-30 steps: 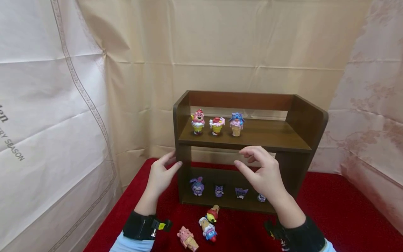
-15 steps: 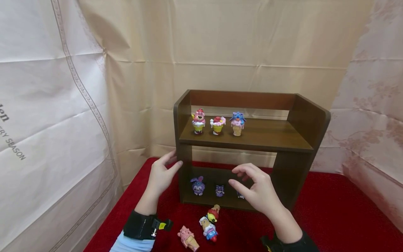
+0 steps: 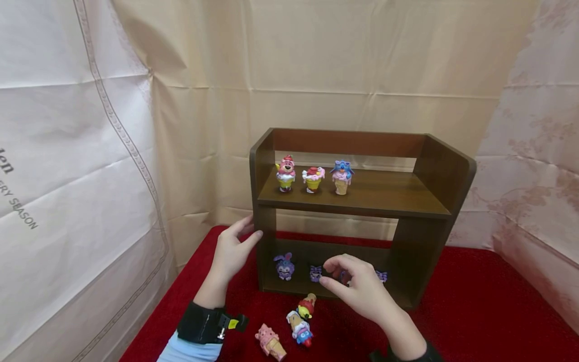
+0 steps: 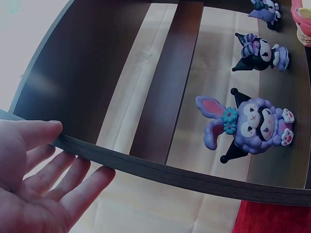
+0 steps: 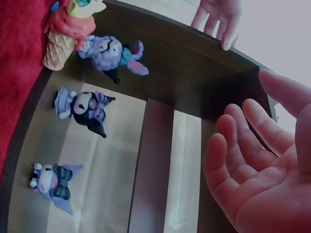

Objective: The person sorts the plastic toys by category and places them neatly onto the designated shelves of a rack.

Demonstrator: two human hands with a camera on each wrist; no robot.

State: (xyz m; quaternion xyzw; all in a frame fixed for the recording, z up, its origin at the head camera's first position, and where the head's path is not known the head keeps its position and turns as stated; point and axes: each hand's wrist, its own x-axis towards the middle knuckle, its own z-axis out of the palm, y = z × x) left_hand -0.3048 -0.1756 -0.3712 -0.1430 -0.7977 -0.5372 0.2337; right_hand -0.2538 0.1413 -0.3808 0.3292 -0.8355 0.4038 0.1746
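Observation:
My left hand (image 3: 231, 254) rests against the left side panel of a dark brown two-level shelf (image 3: 357, 211), thumb at its front edge and relaxed fingers along the outside. Holding nothing, my right hand (image 3: 357, 284) hovers before the lower level with loosely bent fingers. It partly covers a small purple figurine (image 3: 345, 276). Along that level also stand a purple rabbit-eared figurine (image 4: 257, 124), a black-hooded figurine (image 5: 87, 109) and another purple figurine (image 3: 382, 276) at the right. The upper level bears a pink bear figurine (image 3: 285, 173), a yellow-cup figurine (image 3: 313, 179) and a blue figurine (image 3: 341, 177).
On the red cloth (image 3: 479, 306) before the shelf lie a pink cone figurine (image 3: 270, 342), a blue-and-red cone figurine (image 3: 299, 329) and a red-and-yellow cone figurine (image 3: 306, 306). A beige curtain (image 3: 334, 65) hangs behind, with a white patterned sheet (image 3: 81, 176) at the left.
My right hand has moved down and left, from just under the upper board to in front of the lower figurines. The rightmost lower figurine now shows beyond it. My left hand stays put.

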